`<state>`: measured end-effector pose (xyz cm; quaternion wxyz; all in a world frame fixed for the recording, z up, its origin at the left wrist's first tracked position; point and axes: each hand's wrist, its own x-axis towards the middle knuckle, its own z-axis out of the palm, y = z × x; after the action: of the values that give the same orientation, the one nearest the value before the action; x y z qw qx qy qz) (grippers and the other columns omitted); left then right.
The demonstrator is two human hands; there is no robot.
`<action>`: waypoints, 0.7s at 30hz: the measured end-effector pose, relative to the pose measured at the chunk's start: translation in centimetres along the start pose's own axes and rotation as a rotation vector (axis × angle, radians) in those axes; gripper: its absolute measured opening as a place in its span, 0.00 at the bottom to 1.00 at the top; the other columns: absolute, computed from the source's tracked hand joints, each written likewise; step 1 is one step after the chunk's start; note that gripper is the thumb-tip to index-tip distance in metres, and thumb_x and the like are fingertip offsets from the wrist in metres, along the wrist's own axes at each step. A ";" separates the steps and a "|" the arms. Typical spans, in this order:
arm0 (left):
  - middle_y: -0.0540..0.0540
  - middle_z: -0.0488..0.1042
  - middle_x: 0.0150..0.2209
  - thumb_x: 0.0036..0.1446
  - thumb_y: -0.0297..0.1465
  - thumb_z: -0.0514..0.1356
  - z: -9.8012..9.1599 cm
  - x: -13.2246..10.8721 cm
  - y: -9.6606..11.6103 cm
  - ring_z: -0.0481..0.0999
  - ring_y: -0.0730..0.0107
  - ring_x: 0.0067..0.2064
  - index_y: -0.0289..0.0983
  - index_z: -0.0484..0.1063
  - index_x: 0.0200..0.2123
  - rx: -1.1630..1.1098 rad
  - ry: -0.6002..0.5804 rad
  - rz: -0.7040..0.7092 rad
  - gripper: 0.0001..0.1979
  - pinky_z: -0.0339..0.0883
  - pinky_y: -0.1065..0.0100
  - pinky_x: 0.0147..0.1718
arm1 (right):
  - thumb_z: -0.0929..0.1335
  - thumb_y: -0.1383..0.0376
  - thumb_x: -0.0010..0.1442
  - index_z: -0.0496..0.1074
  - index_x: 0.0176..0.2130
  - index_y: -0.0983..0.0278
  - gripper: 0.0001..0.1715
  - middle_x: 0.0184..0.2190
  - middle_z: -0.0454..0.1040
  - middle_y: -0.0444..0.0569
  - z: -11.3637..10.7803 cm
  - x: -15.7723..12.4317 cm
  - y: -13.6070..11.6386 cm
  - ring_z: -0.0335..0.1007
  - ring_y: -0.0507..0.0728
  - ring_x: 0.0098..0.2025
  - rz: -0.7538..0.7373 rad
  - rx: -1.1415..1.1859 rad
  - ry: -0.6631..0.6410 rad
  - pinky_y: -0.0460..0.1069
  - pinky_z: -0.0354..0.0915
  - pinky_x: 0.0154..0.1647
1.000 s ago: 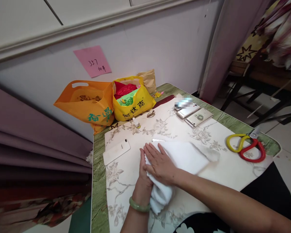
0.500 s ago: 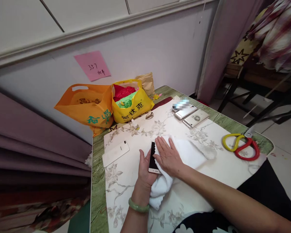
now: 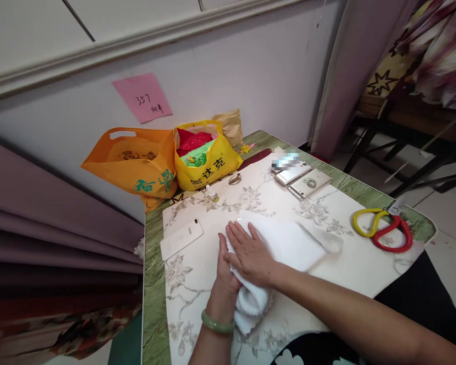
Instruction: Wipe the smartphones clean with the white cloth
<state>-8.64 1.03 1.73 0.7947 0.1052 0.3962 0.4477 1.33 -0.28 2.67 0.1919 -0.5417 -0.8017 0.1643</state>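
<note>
Pressed flat, the right hand [image 3: 249, 253] lies with its fingers side by side on a white cloth [image 3: 289, 246], pushing down rather than clasping. Beneath it, the left hand [image 3: 228, 276] cups upward with its thumb raised; its other fingers are hidden, so I cannot tell how tightly they close.

Half a second ago a dark phone screen showed between the left thumb and the cloth's edge. Now the cloth and right hand have come across over it, and the phone is out of sight, presumably lying in the left palm under the cloth. That looks like one stroke of a back-and-forth rub, with the wiping seemingly still under way.

Just left of the hands, a white phone [image 3: 182, 239] lies face down on the table, marked "honor". Beyond it stands a small bottle [image 3: 212, 193], its label too small to read. The orange bag [image 3: 131, 162] carries green characters, apparently 香遇; the yellow bag [image 3: 209, 165] has black ones ending in 达克, the first uncertain. On the wall, a pink note [image 3: 142, 96] reads "357" above two handwritten characters I cannot make out for sure.
</note>
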 end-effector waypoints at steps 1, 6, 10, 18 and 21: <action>0.41 0.71 0.58 0.62 0.50 0.50 0.5 0.0 0.0 0.62 0.57 0.65 0.38 0.70 0.55 -0.035 -0.038 -0.049 0.28 0.52 0.58 0.65 | 0.50 0.50 0.71 0.44 0.69 0.72 0.39 0.71 0.39 0.55 -0.1 0.8 0.5 0.29 0.60 0.72 0.023 -0.002 0.004 0.64 0.31 0.70; 0.38 0.77 0.51 0.63 0.50 0.50 2.3 -0.4 0.4 0.70 0.52 0.59 0.35 0.73 0.52 -0.131 -0.105 -0.126 0.28 0.57 0.51 0.61 | 0.51 0.51 0.70 0.45 0.69 0.72 0.39 0.70 0.42 0.56 -0.7 3.0 3.4 0.34 0.61 0.72 0.172 -0.054 0.046 0.64 0.34 0.69; 0.38 0.78 0.49 0.64 0.50 0.48 2.4 -0.8 0.6 0.73 0.54 0.56 0.35 0.72 0.54 -0.141 -0.114 -0.103 0.29 0.58 0.54 0.60 | 0.52 0.53 0.71 0.46 0.69 0.74 0.38 0.70 0.45 0.59 -0.8 2.3 4.6 0.37 0.62 0.72 0.236 -0.125 0.097 0.65 0.34 0.69; 0.36 0.77 0.50 0.65 0.49 0.47 1.4 -0.3 0.5 0.72 0.54 0.57 0.31 0.71 0.54 -0.117 -0.063 -0.091 0.30 0.56 0.56 0.62 | 0.56 0.56 0.70 0.44 0.69 0.74 0.38 0.70 0.44 0.60 0.6 -3.1 2.6 0.35 0.62 0.72 0.109 -0.209 0.197 0.65 0.32 0.70; 0.37 0.75 0.54 0.64 0.49 0.50 0.1 0.3 0.2 0.69 0.55 0.60 0.33 0.72 0.54 -0.038 -0.011 -0.048 0.29 0.54 0.59 0.63 | 0.57 0.56 0.69 0.40 0.70 0.74 0.40 0.70 0.40 0.60 1.0 -4.4 0.6 0.31 0.64 0.72 0.017 -0.169 0.166 0.66 0.33 0.70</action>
<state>-8.63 1.37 1.72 0.8093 0.0831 0.3858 0.4351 2.80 -4.25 0.96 0.2097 -0.5746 -0.7894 0.0524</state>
